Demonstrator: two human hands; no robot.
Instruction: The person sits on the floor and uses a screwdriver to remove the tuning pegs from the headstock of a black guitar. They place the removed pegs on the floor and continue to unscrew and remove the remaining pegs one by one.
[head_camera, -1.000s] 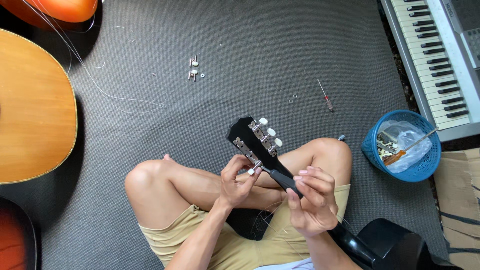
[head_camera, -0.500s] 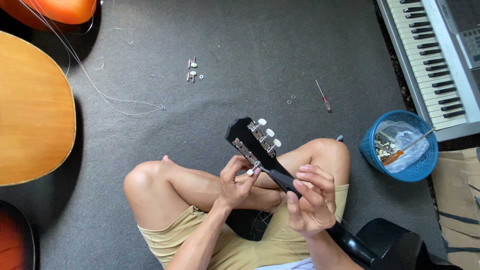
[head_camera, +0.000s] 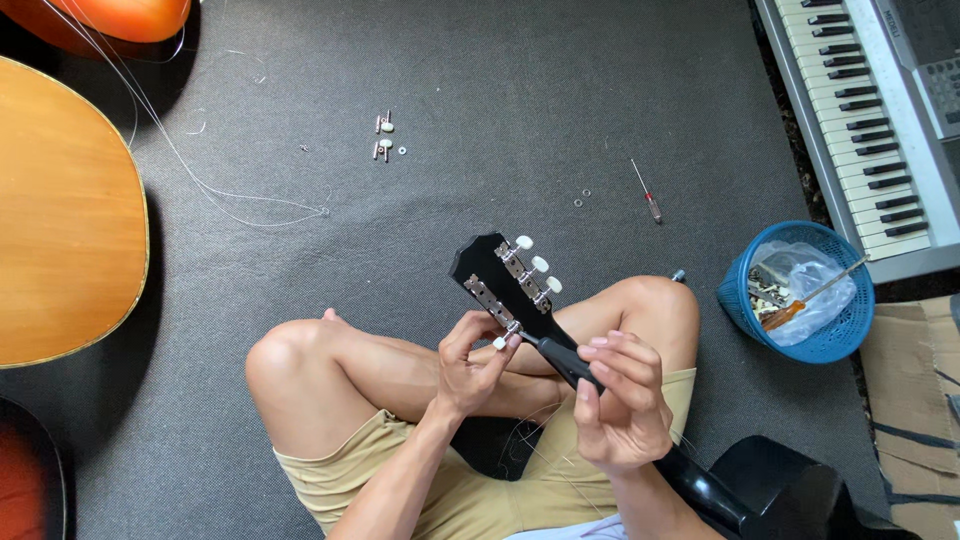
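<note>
Currently fitting a tuner: left hand (head_camera: 470, 362) pinches the white tuning peg (head_camera: 500, 342) at the black guitar headstock (head_camera: 500, 275), which rests over the lap; right hand (head_camera: 620, 405) is curled round the neck (head_camera: 565, 358); next likely needs a fine twist; loose pegs (head_camera: 384, 137) at 11 o'clock, screwdriver (head_camera: 646, 192) at 1, blue basket (head_camera: 800, 292) at 3; nothing blocks the hands.

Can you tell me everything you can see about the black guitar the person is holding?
The black guitar lies across the sitting person's lap, its headstock pointing up and away, its glossy body at the bottom right. Metal tuner plates run along both headstock edges; three white pegs show on the right edge and one on the left. The left hand pinches that peg by the lower plate. The right hand wraps the neck just below. A few thin loose strings show near the legs.
</note>
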